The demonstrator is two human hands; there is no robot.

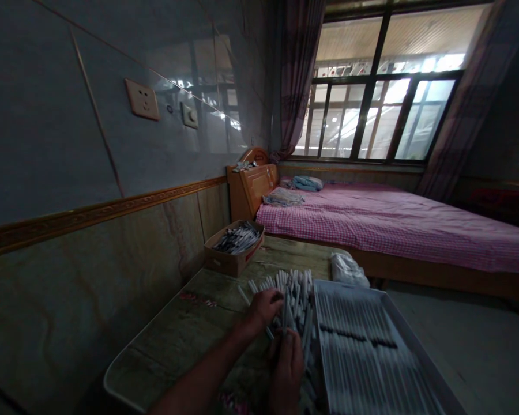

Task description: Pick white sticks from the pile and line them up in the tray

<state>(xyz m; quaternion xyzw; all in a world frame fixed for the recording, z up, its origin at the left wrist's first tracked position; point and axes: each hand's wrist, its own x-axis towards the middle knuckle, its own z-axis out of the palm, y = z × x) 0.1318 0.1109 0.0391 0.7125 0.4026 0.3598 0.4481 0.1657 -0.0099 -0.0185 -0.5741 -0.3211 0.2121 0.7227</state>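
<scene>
My left hand (266, 306) is closed, its fingertips at the upper part of a pale pen-like stick; what they pinch is too dim to make out. Lower and nearer to me, my right hand (289, 357) has its fingers closed round the lower end of this pen-like stick (286, 316), which points away from me. Just beyond both hands lies a loose pile of white pen-like sticks (300, 288) on the table. To the right, a shallow light tray (383, 297) holds many similar slim sticks side by side, with a dark band across the rows.
A cardboard box (229, 265) full of dark and white slim pieces stands at the table's (177, 340) far left, by the wall. A white plastic bag (348, 270) lies behind the tray. A bed (350, 216) with a pink checked sheet is beyond the table.
</scene>
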